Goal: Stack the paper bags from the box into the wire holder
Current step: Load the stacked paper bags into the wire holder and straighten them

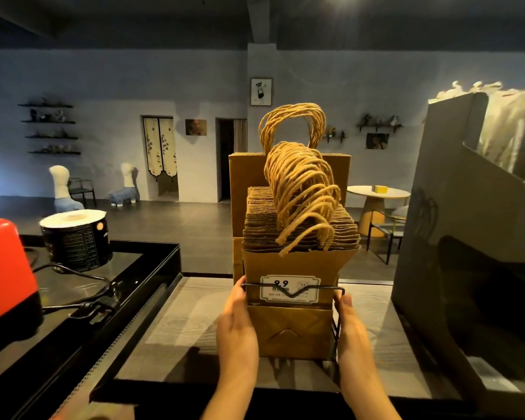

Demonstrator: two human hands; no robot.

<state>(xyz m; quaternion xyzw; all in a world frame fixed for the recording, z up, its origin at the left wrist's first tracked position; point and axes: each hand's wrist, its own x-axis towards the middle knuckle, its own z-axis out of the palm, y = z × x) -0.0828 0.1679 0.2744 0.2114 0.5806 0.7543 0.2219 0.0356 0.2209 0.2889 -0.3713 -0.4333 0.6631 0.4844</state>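
A black wire holder (291,290) stands on the wooden counter, packed with a stack of brown paper bags (297,225) whose twisted paper handles arch up over the top. The front bag (294,331) carries a white label. Taller brown bags (240,174) stand behind the stack. My left hand (237,325) lies flat along the holder's left side, fingers straight. On the holder's right side rests my right hand (350,328), fingers straight against the wire. A grey box (455,225) holding pale bags stands at the right.
A red machine (3,268) and a black round tin (76,241) sit on a black tray surface at the left, with cables (85,301) trailing across it. The counter's front edge runs just below my wrists. Behind lies a café room with a round table.
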